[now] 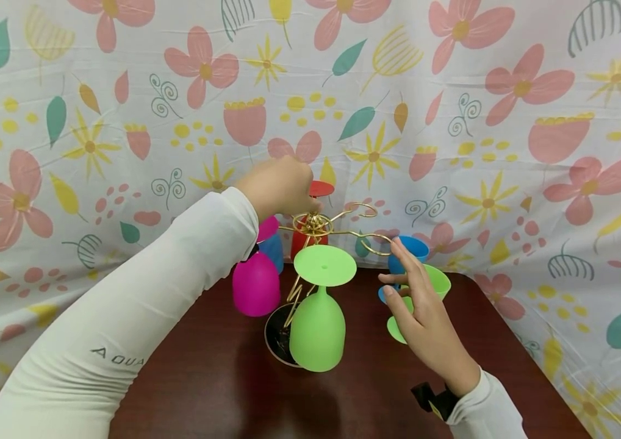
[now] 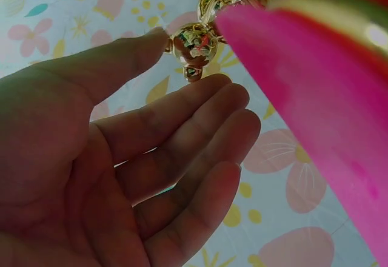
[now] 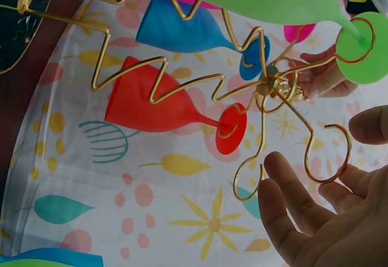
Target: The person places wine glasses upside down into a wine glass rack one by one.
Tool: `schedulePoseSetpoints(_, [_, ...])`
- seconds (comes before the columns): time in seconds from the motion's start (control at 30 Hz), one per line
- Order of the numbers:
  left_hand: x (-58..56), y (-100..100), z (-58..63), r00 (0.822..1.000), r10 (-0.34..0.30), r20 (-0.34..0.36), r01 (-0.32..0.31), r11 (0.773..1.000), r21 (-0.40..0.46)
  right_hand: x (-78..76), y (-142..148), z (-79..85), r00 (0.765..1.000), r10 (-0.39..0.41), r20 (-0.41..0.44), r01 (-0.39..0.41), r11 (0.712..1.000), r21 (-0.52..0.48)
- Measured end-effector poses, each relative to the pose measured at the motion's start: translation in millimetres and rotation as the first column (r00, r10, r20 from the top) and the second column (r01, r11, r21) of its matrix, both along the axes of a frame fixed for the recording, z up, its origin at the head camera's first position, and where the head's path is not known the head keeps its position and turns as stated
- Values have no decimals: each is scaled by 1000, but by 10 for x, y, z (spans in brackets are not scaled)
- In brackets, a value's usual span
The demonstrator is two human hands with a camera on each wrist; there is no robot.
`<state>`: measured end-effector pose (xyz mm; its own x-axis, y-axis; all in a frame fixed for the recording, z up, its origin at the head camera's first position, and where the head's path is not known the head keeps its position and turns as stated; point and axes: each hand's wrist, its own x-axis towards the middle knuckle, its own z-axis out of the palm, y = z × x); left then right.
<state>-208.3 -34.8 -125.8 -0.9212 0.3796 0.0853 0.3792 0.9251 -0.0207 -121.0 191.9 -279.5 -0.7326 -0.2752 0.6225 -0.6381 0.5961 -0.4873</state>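
Observation:
A gold wire wine glass rack (image 1: 348,233) stands on a black round base (image 1: 276,341). My left hand (image 1: 280,186) pinches its shiny top knob (image 2: 195,43) between thumb and index finger, the other fingers loosely bent. Beside the rack's right-hand hooks (image 3: 350,148) is my right hand (image 1: 431,320), fingers spread, a fingertip right at one hook. Upside down from the rack hang a light green wine glass (image 1: 318,334) in front, a magenta one (image 1: 256,285) at left, a blue one (image 3: 182,24) and a red one (image 3: 154,100) behind.
Behind my right hand, a blue wine glass (image 1: 413,246) and a green one (image 1: 440,281) stand upright on the dark wooden table (image 1: 206,378). A flower-print cloth (image 1: 299,67) hangs close behind the table.

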Motion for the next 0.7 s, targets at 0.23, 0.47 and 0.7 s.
schedulePoseSetpoints(0.23, [1,1,-23,999,-11,-46,12,1000,22,-150,102,-102,1000,-2,1,2,1000,18])
schedulePoseSetpoints(0.47, [10,13,-43,998,10,-61,-9,1000,15,-298,237,-1,997,-13,-82,18,998,55])
schedulePoseSetpoints(0.7, [37,40,-39,996,-13,-86,13,1000,0,-694,293,302,996,-72,-58,76,994,83])
